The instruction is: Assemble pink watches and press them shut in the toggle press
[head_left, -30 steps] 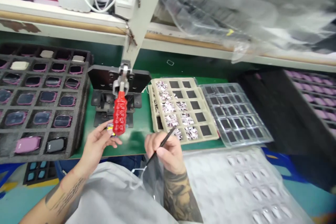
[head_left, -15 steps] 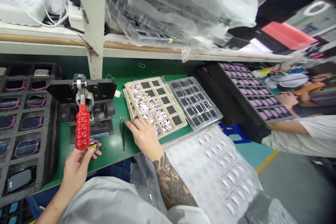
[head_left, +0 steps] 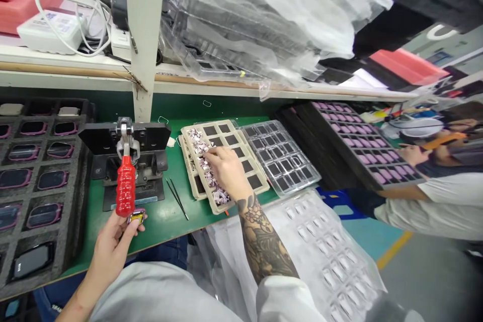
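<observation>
The small device (head_left: 136, 217) sits between thumb and fingers of the left grip (head_left: 112, 242), pinched just beside the red handle (head_left: 126, 188). Farther off, the right grip (head_left: 229, 171), fingers bunched, is at the small pieces (head_left: 220, 196) in the beige tray (head_left: 261, 189); whether it holds one, I cannot tell.

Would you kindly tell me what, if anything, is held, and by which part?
The left hand holds a small device by its near edge; whether the right hand, over the cream tray, holds anything is unclear.
</observation>
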Demonstrator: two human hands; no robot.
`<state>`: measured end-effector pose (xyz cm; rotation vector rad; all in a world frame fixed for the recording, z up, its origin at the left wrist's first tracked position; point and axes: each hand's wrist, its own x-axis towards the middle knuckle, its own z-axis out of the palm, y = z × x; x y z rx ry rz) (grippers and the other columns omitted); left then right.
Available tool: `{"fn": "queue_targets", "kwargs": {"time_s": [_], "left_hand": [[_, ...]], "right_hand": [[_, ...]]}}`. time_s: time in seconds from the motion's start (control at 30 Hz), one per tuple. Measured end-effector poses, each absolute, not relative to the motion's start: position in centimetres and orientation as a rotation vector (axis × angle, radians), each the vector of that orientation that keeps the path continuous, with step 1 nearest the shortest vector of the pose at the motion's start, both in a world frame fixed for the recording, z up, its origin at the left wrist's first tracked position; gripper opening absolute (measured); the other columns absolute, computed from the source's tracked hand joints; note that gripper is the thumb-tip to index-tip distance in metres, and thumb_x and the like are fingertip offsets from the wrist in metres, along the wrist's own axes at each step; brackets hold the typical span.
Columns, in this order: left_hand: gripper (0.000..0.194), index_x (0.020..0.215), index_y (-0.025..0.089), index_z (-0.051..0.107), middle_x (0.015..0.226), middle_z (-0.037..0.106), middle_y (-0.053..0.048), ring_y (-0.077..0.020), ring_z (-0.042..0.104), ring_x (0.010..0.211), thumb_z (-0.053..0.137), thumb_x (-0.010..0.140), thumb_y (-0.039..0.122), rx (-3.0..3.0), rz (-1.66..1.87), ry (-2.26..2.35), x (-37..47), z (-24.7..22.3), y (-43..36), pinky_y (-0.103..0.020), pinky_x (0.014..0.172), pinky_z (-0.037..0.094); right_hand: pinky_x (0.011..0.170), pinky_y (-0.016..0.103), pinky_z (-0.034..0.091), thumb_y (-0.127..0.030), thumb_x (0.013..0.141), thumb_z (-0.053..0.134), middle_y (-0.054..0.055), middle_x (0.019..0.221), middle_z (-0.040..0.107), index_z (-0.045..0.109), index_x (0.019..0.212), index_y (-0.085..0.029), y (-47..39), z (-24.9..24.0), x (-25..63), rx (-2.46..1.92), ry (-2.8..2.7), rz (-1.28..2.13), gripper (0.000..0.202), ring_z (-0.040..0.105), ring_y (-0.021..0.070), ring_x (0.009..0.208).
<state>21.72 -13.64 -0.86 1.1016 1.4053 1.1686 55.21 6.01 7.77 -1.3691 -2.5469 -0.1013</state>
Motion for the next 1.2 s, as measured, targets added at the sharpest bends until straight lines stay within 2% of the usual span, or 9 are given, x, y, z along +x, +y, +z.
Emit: {"fn": "queue_targets", "kwargs": {"time_s": [0.1, 0.23, 0.43, 0.57, 0.63, 0.73, 0.9, 1.07, 1.2], "left_hand": [[0.031, 0.117, 0.020, 0.078, 0.099, 0.083, -0.007, -0.0207, 0.075, 0.082, 0.073, 0.106, 0.048, 1.241, 1.078, 1.484, 21.8, 0.4, -13.0, -0.031, 0.079, 0.059], [0.026, 0.113, 0.022, 0.085, 0.095, 0.081, -0.007, -0.0209, 0.069, 0.080, 0.075, 0.104, 0.044, 1.449, 1.018, 1.476, 22.8, 3.0, -11.6, -0.032, 0.078, 0.054], [0.022, 0.109, 0.022, 0.082, 0.095, 0.076, -0.007, -0.0209, 0.066, 0.080, 0.071, 0.108, 0.041, 1.552, 1.002, 1.356, 24.1, 5.2, -10.9, -0.031, 0.076, 0.052], [0.021, 0.106, 0.021, 0.081, 0.093, 0.073, -0.006, -0.0198, 0.064, 0.081, 0.070, 0.109, 0.040, 1.540, 1.042, 1.383, 24.3, 4.8, -11.6, -0.031, 0.077, 0.050], [0.023, 0.105, 0.021, 0.080, 0.091, 0.071, -0.005, -0.0187, 0.062, 0.080, 0.070, 0.109, 0.041, 1.463, 1.069, 1.381, 24.5, 4.5, -11.9, -0.030, 0.075, 0.048], [0.028, 0.104, 0.020, 0.079, 0.086, 0.068, -0.002, -0.0168, 0.058, 0.075, 0.070, 0.109, 0.046, 1.248, 1.104, 1.336, 24.7, 4.1, -12.4, -0.028, 0.069, 0.047], [0.032, 0.096, 0.019, 0.078, 0.079, 0.063, 0.000, -0.0143, 0.052, 0.070, 0.073, 0.106, 0.049, 1.214, 1.098, 1.306, 24.7, 4.1, -12.6, -0.025, 0.062, 0.044], [0.028, 0.101, 0.020, 0.081, 0.084, 0.073, -0.002, -0.0163, 0.064, 0.070, 0.076, 0.104, 0.047, 1.320, 1.047, 1.287, 24.8, 3.6, -13.3, -0.026, 0.066, 0.054], [0.031, 0.121, 0.021, 0.079, 0.105, 0.082, -0.004, -0.0194, 0.077, 0.085, 0.084, 0.098, 0.041, 1.341, 1.183, 1.398, 24.8, 2.4, -13.3, -0.028, 0.082, 0.066]], "right_hand": [[0.095, 0.042, 0.057, -0.014, 0.111, 0.052, 0.012, 0.117, 0.076, 0.081, 0.125, -0.023, 3.6, 8.1, 54.6, -1.264, -2.250, 0.063, 0.033, 0.069, 0.0257, 0.108], [0.086, 0.038, 0.062, -0.024, 0.106, 0.074, 0.005, 0.102, 0.081, 0.082, 0.117, -0.026, -1.7, 8.0, 50.4, -1.191, -1.810, 0.467, 0.013, 0.076, 0.0207, 0.092], [0.083, 0.041, 0.064, -0.019, 0.101, 0.081, 0.004, 0.094, 0.083, 0.083, 0.103, -0.026, -6.3, 6.4, 44.0, -0.893, -1.650, 0.919, 0.008, 0.076, 0.0212, 0.088], [0.083, 0.041, 0.063, -0.019, 0.102, 0.080, 0.004, 0.095, 0.082, 0.084, 0.105, -0.026, -6.3, 5.8, 43.7, -0.842, -1.706, 0.908, 0.008, 0.074, 0.0206, 0.089], [0.087, 0.042, 0.063, -0.022, 0.101, 0.083, 0.005, 0.101, 0.081, 0.083, 0.114, -0.026, -6.5, 5.8, 43.9, -0.828, -1.759, 0.899, 0.014, 0.073, 0.0216, 0.096], [0.097, 0.044, 0.065, -0.028, 0.099, 0.087, 0.010, 0.120, 0.078, 0.077, 0.134, -0.026, -7.6, 5.4, 43.9, -0.816, -1.870, 0.889, 0.037, 0.073, 0.0245, 0.112], [0.101, 0.045, 0.066, -0.020, 0.106, 0.074, 0.012, 0.126, 0.076, 0.067, 0.150, -0.028, -9.4, 3.6, 43.5, -0.803, -1.960, 0.677, 0.045, 0.073, 0.0253, 0.115], [0.107, 0.047, 0.065, -0.029, 0.109, 0.071, 0.012, 0.135, 0.076, 0.059, 0.157, -0.030, -11.8, 3.5, 44.5, -0.903, -1.977, 0.554, 0.049, 0.073, 0.0265, 0.124], [0.116, 0.043, 0.061, -0.041, 0.107, 0.075, 0.017, 0.151, 0.067, 0.050, 0.163, -0.025, -14.7, 3.8, 48.4, -1.114, -1.808, 0.450, 0.063, 0.068, 0.0263, 0.137]]}}
